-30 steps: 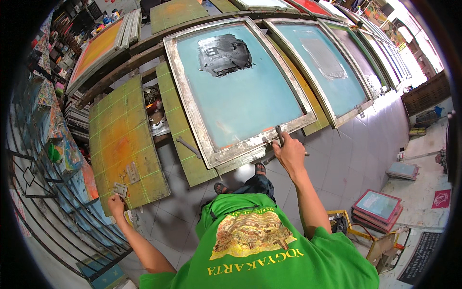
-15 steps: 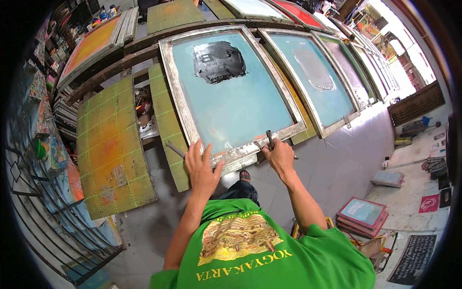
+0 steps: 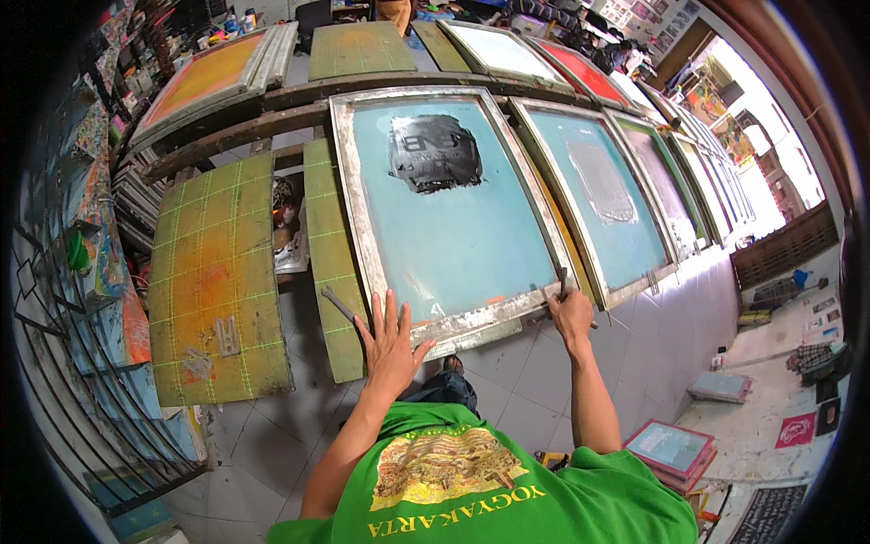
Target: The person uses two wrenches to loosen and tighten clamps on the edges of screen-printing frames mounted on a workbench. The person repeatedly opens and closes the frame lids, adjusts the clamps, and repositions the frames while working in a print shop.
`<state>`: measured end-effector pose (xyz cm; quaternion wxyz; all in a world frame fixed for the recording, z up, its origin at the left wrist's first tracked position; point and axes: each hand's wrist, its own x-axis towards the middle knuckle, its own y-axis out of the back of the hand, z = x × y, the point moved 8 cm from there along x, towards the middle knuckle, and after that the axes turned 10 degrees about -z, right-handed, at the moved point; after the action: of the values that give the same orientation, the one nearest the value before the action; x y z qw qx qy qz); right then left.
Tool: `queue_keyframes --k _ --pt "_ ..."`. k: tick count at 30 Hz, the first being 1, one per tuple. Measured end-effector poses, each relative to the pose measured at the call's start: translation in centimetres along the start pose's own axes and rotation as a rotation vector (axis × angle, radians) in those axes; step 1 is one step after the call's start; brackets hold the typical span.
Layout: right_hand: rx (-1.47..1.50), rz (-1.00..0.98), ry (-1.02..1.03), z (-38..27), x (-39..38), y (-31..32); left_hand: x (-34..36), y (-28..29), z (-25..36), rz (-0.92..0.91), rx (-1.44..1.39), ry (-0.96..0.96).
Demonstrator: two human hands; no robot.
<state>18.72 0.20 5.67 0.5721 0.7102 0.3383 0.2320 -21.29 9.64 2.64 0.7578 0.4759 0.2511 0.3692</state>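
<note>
A silkscreen frame (image 3: 372,263) with a worn pale border and blue-green mesh lies in front of me. Near its far end is a dark ink patch (image 3: 437,152) with lettering. My left hand (image 3: 390,349) is open, fingers spread over the frame's near left corner. Beside its thumb side, on a green board, lies an open-ended wrench (image 3: 337,303). My right hand (image 3: 571,315) is closed round a dark metal bar-like tool (image 3: 563,279) at the near right corner. The tool's shaft stands up above the fist and another end shows below; its exact kind is unclear.
A second blue-green silkscreen (image 3: 594,181) lies to the right, with more screens beyond. Stained green gridded boards (image 3: 217,281) stand at left. Dark rails (image 3: 245,127) run behind the frame. A metal railing (image 3: 82,399) is at far left; stacked screens (image 3: 666,449) sit at lower right.
The view has shifted, so the frames sit lower in it. My right hand has moved right along the near edge to the corner with the tool. My left hand stays at its corner.
</note>
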Motion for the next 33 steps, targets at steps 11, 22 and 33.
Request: queue_keyframes --k 11,22,33 --pt "0.112 -0.006 -0.122 10.6 7.1 1.5 0.0 -0.2 -0.1 -0.027 -0.003 -0.009" --pt "0.108 0.036 -0.176 8.3 5.7 1.3 -0.3 -0.3 -0.5 -0.044 -0.031 -0.005" --pt "0.699 -0.093 -0.132 6.4 3.4 5.2 -0.9 0.8 -0.2 0.019 -0.049 0.038"
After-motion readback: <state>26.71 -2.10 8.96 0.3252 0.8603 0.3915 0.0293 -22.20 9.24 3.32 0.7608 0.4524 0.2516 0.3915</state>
